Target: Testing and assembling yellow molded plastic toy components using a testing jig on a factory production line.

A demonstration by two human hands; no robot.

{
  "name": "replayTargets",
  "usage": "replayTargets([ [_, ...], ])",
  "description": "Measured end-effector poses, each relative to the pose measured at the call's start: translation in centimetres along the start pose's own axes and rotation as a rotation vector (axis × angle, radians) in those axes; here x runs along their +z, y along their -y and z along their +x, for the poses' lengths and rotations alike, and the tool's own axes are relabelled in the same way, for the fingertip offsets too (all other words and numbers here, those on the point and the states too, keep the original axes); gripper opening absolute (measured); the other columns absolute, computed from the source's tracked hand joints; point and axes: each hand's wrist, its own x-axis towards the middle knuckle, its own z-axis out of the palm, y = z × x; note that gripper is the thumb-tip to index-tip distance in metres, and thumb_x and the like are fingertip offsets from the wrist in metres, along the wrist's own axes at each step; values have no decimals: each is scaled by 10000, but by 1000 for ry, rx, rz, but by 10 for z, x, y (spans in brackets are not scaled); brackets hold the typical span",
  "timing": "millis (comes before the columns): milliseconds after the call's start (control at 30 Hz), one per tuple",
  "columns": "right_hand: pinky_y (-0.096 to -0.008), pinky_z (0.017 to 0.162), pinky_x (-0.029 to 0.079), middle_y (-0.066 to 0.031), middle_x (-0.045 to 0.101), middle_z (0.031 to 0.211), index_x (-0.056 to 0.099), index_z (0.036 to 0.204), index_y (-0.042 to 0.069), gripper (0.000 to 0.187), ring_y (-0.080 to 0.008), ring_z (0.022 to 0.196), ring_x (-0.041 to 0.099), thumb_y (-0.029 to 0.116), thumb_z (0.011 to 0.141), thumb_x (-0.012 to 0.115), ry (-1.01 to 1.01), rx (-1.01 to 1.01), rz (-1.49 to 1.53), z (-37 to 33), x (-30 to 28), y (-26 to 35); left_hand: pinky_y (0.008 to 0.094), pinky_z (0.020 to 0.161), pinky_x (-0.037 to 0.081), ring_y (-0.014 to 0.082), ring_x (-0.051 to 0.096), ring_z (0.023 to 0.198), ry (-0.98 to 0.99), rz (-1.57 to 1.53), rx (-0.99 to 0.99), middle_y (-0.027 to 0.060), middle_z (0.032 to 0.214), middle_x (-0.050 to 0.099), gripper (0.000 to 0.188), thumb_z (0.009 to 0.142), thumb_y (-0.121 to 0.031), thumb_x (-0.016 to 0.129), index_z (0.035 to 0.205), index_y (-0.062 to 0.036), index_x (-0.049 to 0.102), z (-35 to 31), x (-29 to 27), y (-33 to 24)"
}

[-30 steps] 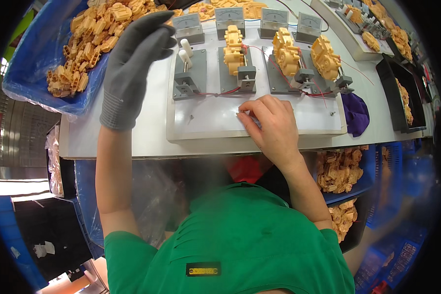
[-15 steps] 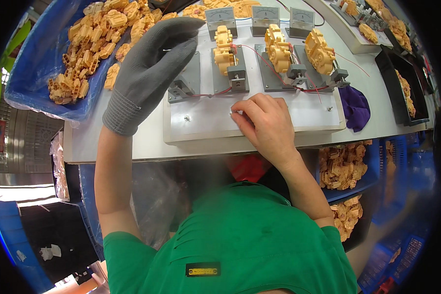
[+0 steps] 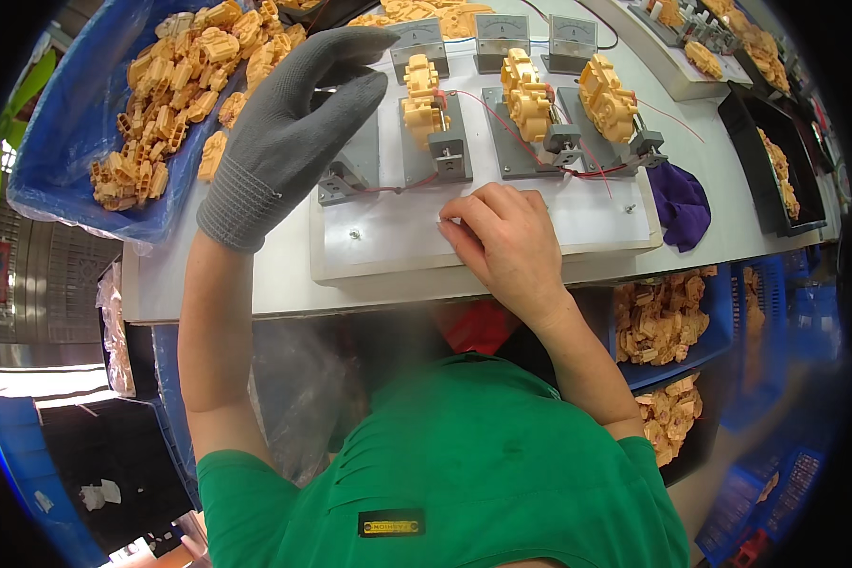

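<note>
My left hand (image 3: 289,133), in a grey knit glove, is over the leftmost grey fixture (image 3: 350,170) with thumb and fingers apart. I see nothing between them, though the glove hides part of that fixture. My bare right hand (image 3: 511,232) rests near the front of the white board (image 3: 398,227). Its thumb and forefinger come together at the tips, and anything in them is too small to make out. Yellow plastic gear housings sit on three fixtures: one left (image 3: 424,104), one middle (image 3: 527,99), one right (image 3: 606,99). Thin red wires (image 3: 502,114) run among them.
Three small meters (image 3: 495,43) stand behind the fixtures. A blue bin (image 3: 57,123) of yellow parts is at the left. Right of the board lie a purple cloth (image 3: 680,208) and a black tray (image 3: 753,170). Below the table's right side are more yellow parts (image 3: 663,322) in bins.
The bench and fixtures sit slightly further left in the picture. My gloved left hand tilts a little and stays over the leftmost fixture; my right hand keeps its pose on the board.
</note>
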Motion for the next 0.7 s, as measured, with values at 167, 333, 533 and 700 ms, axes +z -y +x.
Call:
replayTargets([
  [167, -354, 734, 401, 0, 571, 796, 635, 861, 132, 80, -204, 790, 584, 161, 826, 701, -1, 4, -3, -1, -1, 0, 246, 907, 464, 94, 560, 1006, -7, -50, -3, 22, 1106, 615, 328, 936, -152, 619, 1242, -37, 587, 0, 2, 1],
  [333, -351, 732, 401, -1, 573, 796, 635, 859, 130, 86, -202, 791, 584, 154, 817, 706, -3, -2, -7, -1, 1, 0, 256, 924, 462, 98, 555, 1036, 8, -75, -21, 15, 1127, 611, 324, 934, -143, 624, 1239, -39, 588, -2, 6, 1],
  [533, -363, 710, 402, 5, 538, 776, 615, 831, 145, 132, -202, 771, 570, 145, 768, 730, -46, -26, 2, 1, 4, 0, 260, 905, 469, 105, 574, 1013, -7, -49, -27, 17, 1097, 621, 315, 941, -173, 621, 1233, -59, 594, -3, 6, 4],
  [700, -339, 724, 404, 3, 570, 788, 636, 882, 124, 114, -190, 774, 582, 141, 805, 719, 3, -1, -12, 1, 0, 1, 250, 879, 473, 88, 574, 972, 10, -74, -3, 16, 1032, 616, 312, 941, -190, 620, 1227, -67, 599, -5, 2, 10],
])
